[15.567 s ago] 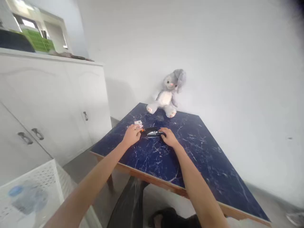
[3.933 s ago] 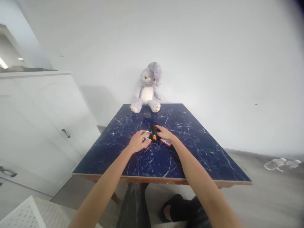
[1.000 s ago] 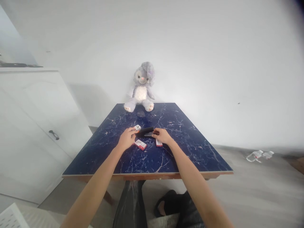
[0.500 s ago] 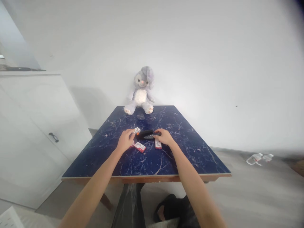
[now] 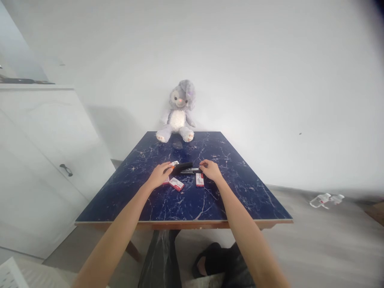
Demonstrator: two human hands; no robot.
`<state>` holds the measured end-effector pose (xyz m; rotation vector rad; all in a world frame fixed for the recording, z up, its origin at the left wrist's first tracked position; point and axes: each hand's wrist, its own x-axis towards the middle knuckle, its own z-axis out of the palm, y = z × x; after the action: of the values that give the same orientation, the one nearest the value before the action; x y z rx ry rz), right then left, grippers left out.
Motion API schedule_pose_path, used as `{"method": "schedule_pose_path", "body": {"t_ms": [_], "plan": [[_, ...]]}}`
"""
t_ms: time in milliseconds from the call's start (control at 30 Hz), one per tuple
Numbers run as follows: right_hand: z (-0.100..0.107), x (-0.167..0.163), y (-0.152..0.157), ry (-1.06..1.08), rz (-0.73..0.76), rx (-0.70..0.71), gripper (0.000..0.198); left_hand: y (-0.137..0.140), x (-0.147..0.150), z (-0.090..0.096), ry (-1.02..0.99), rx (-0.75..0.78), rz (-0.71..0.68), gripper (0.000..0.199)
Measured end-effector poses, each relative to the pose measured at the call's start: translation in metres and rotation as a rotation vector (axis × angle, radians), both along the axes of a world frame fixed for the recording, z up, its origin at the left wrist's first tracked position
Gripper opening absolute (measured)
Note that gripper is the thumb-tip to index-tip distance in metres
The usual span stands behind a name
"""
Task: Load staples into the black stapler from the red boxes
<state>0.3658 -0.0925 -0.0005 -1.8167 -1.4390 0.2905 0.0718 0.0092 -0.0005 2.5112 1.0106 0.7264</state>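
Observation:
A black stapler [image 5: 183, 166] lies sideways on the table between my hands, its top arm lifted away from the metal staple channel [image 5: 191, 171]. My left hand [image 5: 159, 176] is closed around the stapler's left end, where a small orange spot shows. With fingers pinched, my right hand [image 5: 211, 171] grips the right end of the stapler's lower part; its fingertips are partly hidden. Just below that hand lies a small red-and-white box [image 5: 199, 180]. Another red-and-white box [image 5: 176, 184] sits near my left hand, with a further one partly under the fingers. A white box [image 5: 174, 163] shows behind the left fingertips.
The blue marble-patterned table [image 5: 240, 196] stands against a white wall. At its far edge sits a grey plush toy [image 5: 179, 116]. A white cabinet [image 5: 45, 160] is on the left. White bottle-like objects [image 5: 325, 199] lie on the floor at right.
My right hand has shifted slightly right along the stapler, uncovering more of the metal channel and the box below. My left hand stays at the left end. The view has tilted slightly.

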Motion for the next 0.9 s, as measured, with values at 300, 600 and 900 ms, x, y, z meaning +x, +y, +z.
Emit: {"method": "schedule_pose_path", "body": {"t_ms": [300,600,900], "plan": [[0.002,-0.004,-0.002,0.086,0.029,-0.008,0.018,-0.003,-0.002,0.001,-0.032,0.026,-0.003,0.042],[0.009,-0.011,-0.006,0.043,-0.014,0.062,0.015,-0.005,-0.002,0.004,-0.179,-0.054,0.004,0.035],[0.026,-0.086,-0.028,-0.308,0.441,0.294,0.016,-0.007,-0.003,0.005,-0.239,-0.056,0.045,0.027]]}}
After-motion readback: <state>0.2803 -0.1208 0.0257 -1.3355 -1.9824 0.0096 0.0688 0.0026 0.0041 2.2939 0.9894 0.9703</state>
